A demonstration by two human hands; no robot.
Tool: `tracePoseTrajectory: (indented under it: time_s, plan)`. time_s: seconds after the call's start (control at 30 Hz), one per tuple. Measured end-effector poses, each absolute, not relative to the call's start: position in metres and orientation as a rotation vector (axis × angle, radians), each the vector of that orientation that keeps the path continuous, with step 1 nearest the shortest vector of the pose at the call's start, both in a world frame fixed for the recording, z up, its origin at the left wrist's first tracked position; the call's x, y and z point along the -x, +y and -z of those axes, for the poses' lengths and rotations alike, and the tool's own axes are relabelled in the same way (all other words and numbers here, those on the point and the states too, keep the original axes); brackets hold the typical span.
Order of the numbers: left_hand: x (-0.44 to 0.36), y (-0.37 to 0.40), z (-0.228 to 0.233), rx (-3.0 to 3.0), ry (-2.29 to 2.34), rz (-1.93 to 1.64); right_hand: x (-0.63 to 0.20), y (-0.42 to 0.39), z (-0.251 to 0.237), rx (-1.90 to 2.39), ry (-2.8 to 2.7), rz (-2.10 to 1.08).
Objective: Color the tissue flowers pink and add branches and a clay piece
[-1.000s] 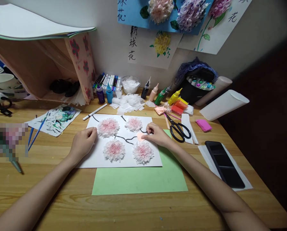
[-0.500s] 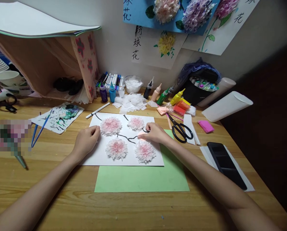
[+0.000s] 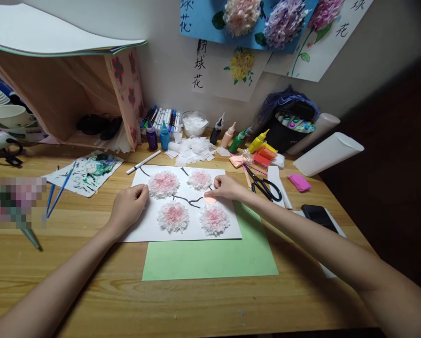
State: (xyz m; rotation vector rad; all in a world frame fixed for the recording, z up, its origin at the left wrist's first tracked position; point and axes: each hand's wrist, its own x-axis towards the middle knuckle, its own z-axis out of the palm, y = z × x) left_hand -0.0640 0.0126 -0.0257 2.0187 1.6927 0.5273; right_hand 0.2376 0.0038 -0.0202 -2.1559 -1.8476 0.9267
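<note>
A white sheet [image 3: 191,231] with a black painted branch and several pink tissue flowers lies on a green sheet [image 3: 210,260] on the wooden desk [image 3: 90,291]. My left hand [image 3: 128,207] rests with curled fingers on the white sheet's left edge, beside the upper left flower [image 3: 163,183]. My right hand [image 3: 226,188] presses a small pink paper piece [image 3: 209,200] onto the sheet between the upper right flower [image 3: 199,179] and the lower right flower [image 3: 214,219].
Black scissors [image 3: 265,186] and a dark phone [image 3: 319,216] lie to the right. Paint bottles [image 3: 231,138], markers [image 3: 161,119], tissue scraps [image 3: 192,149] and a marker case [image 3: 290,124] line the wall. A white pen [image 3: 143,162], brushes [image 3: 58,190] and a paint-smeared paper [image 3: 87,171] sit left.
My right hand has shifted slightly on the pink piece, which shows more below my fingers now. My forearm now covers part of the phone. The left hand stays put.
</note>
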Motion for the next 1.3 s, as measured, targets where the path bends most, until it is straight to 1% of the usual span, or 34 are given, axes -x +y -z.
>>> tracePoseTrajectory:
  time_s: [0.17, 0.33, 0.47, 0.57, 0.7, 0.83, 0.97, 1.1, 1.23, 1.3]
  plan:
    - [0.065, 0.013, 0.027, -2.027, 1.688, -0.536, -0.245, 0.009, 0.021, 2.116, -1.870, -1.035]
    - [0.063, 0.014, 0.028, -2.030, 1.696, -0.544, -0.247, 0.011, 0.018, 2.119, -1.877, -0.975]
    - [0.063, 0.013, 0.028, -2.037, 1.702, -0.538, -0.251, 0.014, 0.016, 2.093, -1.897, -1.075]
    - [0.064, 0.013, 0.028, -2.042, 1.701, -0.535, -0.255, 0.015, 0.015, 2.066, -1.911, -1.031]
    - [0.065, 0.013, 0.028, -2.056, 1.710, -0.528, -0.258, 0.014, 0.013, 2.016, -1.928, -1.103]
    - [0.065, 0.012, 0.028, -2.055, 1.703, -0.529, -0.260, 0.014, 0.012, 2.028, -1.974, -1.070]
    - [0.064, 0.012, 0.027, -2.060, 1.707, -0.525, -0.261, 0.015, 0.012, 1.976, -1.978, -1.177]
    - [0.064, 0.013, 0.026, -2.067, 1.709, -0.530, -0.261, 0.013, 0.011, 1.975, -1.972, -1.144]
    - [0.064, 0.013, 0.027, -2.086, 1.705, -0.548, -0.259, 0.011, 0.010, 1.958, -1.990, -1.212]
    - [0.064, 0.013, 0.027, -2.083, 1.702, -0.548, -0.258, 0.010, 0.011, 1.978, -2.038, -1.165]
